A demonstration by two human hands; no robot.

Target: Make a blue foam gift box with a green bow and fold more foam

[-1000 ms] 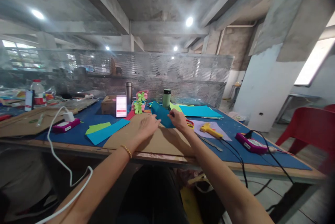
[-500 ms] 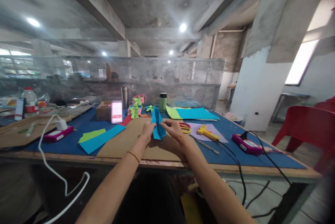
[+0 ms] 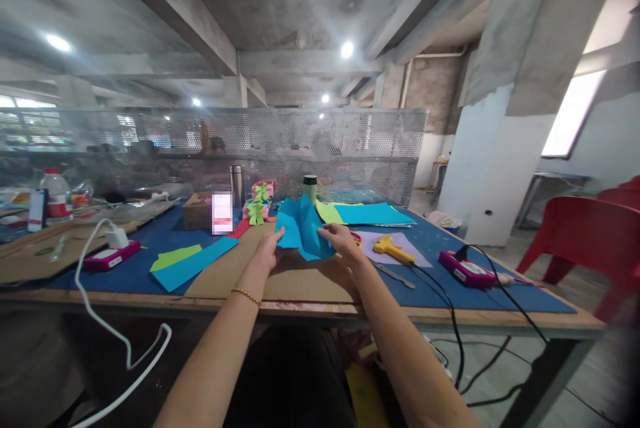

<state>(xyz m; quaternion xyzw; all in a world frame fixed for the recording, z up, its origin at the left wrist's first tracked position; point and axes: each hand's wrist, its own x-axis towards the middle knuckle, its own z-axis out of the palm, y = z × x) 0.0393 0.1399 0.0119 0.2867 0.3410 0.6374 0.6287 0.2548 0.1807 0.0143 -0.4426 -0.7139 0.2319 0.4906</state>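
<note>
Blue paper sheet (image 3: 301,231) pinched at both edges, left hand (image 3: 269,251) and right hand (image 3: 341,241), raised above cardboard (image 3: 300,278). Scissors (image 3: 356,239) partly hidden behind right hand; yellow glue gun (image 3: 393,249) just beyond. Green bottle (image 3: 310,188) behind sheet. Cut strips (image 3: 193,261) lying to left.

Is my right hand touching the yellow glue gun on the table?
Apart. The head view shows the right hand gripping the blue paper sheet; table shows between it and the yellow glue gun.

Between your hands, matt blue paper sheet (image 3: 301,231), creased. Beneath it, matt brown cardboard (image 3: 295,275); at 3 o'clock, glossy yellow plastic glue gun (image 3: 393,249); at 12 o'clock, perforated metal mesh screen (image 3: 310,148).
</note>
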